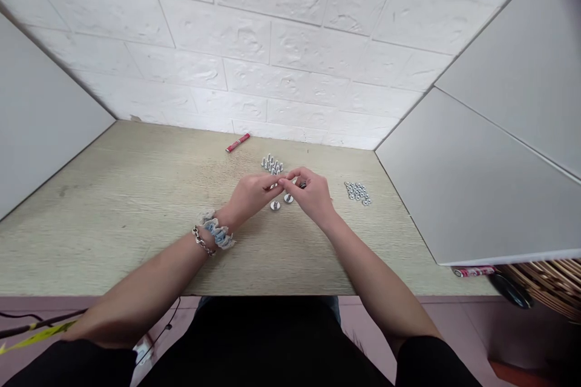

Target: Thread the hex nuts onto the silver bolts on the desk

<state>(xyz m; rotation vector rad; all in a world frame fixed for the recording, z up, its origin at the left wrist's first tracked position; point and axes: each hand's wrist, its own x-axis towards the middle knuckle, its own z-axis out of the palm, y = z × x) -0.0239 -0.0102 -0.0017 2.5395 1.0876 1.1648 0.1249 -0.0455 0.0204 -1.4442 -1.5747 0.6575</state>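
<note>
My left hand [254,193] and my right hand [313,193] meet above the middle of the table, fingertips pressed together. Both are closed in a pinch; whatever lies between the fingers is too small or hidden to name. Just behind the fingertips stands a cluster of silver bolts [269,163], shanks up. Two metal pieces with wide round bases, one at the front [275,206] and one closer to my right hand [288,198], sit below my fingers. Right of my right hand lies a group of small silver nuts [357,191], which look flanged.
A red tube-shaped object [238,143] lies near the white brick wall [290,84]. White panels bound the wooden table [158,193] at left and right. By the right front corner are a pink tube [474,271], a dark glossy object [512,290] and a wicker basket [551,284].
</note>
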